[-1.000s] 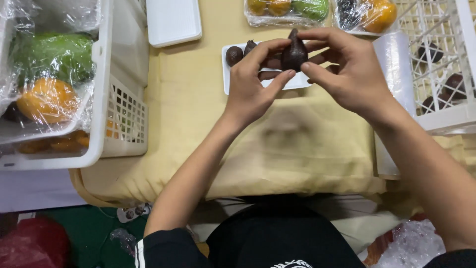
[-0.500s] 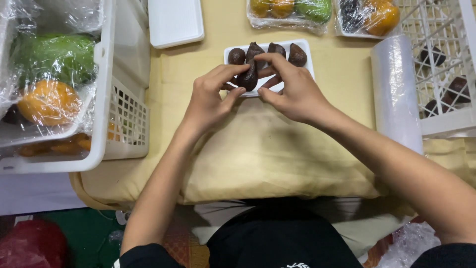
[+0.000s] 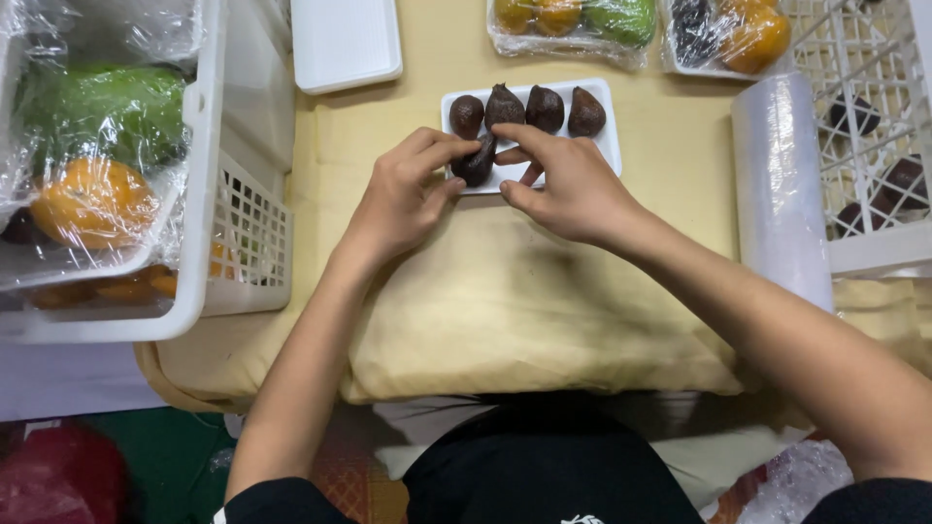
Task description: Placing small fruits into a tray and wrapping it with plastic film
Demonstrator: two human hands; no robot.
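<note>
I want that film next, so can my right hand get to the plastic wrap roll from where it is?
Probably yes. The plastic wrap roll lies on the cloth just right of the right hand, with nothing between them. But that hand's fingers touch a dark fruit.

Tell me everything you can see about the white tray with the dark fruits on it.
The white tray is a shallow rectangle, foam-like, lying flat on the yellow cloth. Four dark brown, pointed fruits sit in a row along its far side. A fifth fruit is at its near edge, pinched between the left hand and right hand.
</note>
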